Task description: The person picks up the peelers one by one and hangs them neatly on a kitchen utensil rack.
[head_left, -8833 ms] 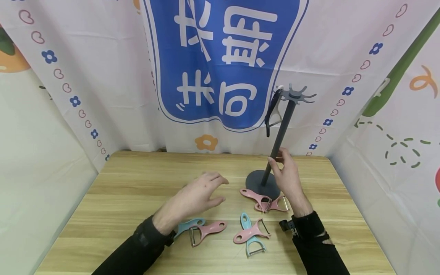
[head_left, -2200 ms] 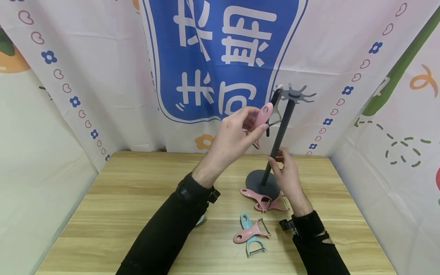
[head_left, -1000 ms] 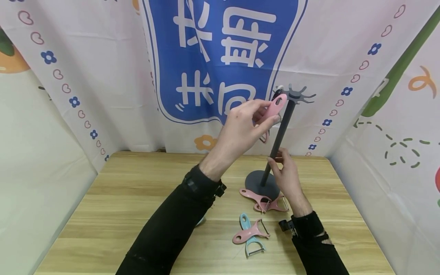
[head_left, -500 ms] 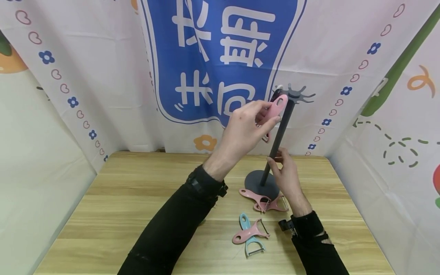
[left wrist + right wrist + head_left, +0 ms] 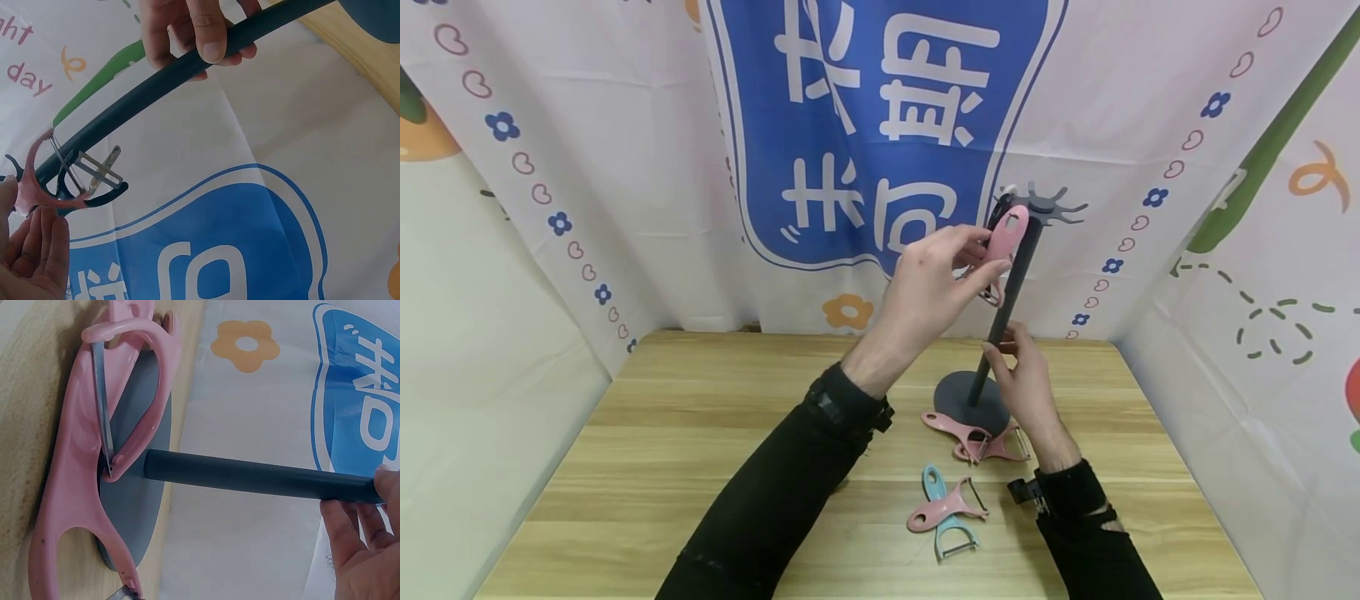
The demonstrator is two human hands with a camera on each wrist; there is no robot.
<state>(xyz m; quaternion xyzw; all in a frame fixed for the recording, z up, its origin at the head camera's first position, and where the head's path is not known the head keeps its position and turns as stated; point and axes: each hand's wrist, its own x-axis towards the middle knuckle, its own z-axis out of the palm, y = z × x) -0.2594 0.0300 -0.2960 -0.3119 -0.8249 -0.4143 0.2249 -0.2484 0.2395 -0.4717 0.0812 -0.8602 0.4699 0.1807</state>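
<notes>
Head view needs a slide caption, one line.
Left hand holds a pink peeler near the top of a stand; right hand grips it lower down; more peelers lie on the table.

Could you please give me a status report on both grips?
Left grip: holds pink peeler at stand top. Right grip: holds pole. Black peeler hangs close beside.

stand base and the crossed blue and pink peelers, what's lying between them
In the head view, two pink peelers lie between, at the near edge of the base.
</notes>
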